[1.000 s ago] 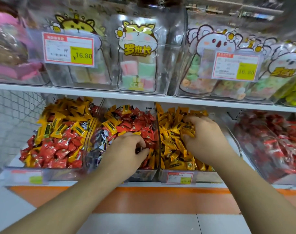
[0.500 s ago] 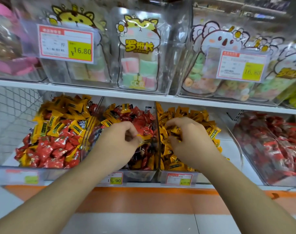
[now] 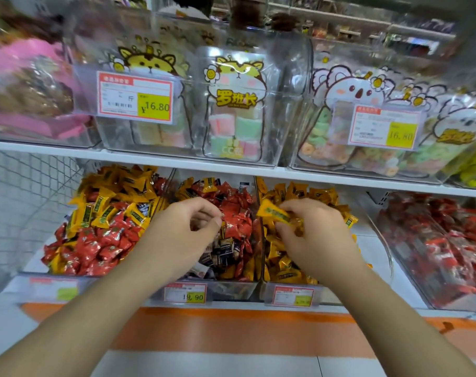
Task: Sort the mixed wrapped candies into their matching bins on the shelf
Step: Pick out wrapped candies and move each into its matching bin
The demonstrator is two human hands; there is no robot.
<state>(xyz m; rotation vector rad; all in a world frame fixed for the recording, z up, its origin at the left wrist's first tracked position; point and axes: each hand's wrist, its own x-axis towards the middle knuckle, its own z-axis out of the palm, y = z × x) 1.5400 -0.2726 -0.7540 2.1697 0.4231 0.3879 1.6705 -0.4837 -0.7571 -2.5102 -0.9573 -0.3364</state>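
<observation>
Nearest you, both forearms reach up from the bottom corners toward the lower shelf (image 3: pixel 231 304), whose front edge carries an orange strip. Along that edge sit small price tags, the middle one (image 3: pixel 184 293) reading 19.90.

Your left hand (image 3: pixel 186 235) hangs over the middle bin (image 3: pixel 232 289), fingers curled with thumb and forefinger tips close together over the red candies (image 3: pixel 235 216); whether they pinch one you cannot tell from here. That bin holds mostly red wrappers, some yellow at its back and dark ones (image 3: pixel 226 251) toward its front.

Your right hand (image 3: pixel 317 235) is over the yellow bin (image 3: pixel 291 287) just to the right, fingers pinching a yellow candy (image 3: pixel 272 213) held above the divider between the two bins. Yellow candies (image 3: pixel 280 262) fill that bin.

At the shelf's left end, the left bin (image 3: pixel 41 287) holds yellow candies heaped over red ones. At the right end a clear bin (image 3: pixel 410 276) holds red wrapped sweets.

Farther back, the upper shelf (image 3: pixel 177 161) carries clear tubs of cartoon-printed bags, with a 16.80 price tag (image 3: pixel 134 100) on the left tub and another (image 3: pixel 385 126) on the right.
</observation>
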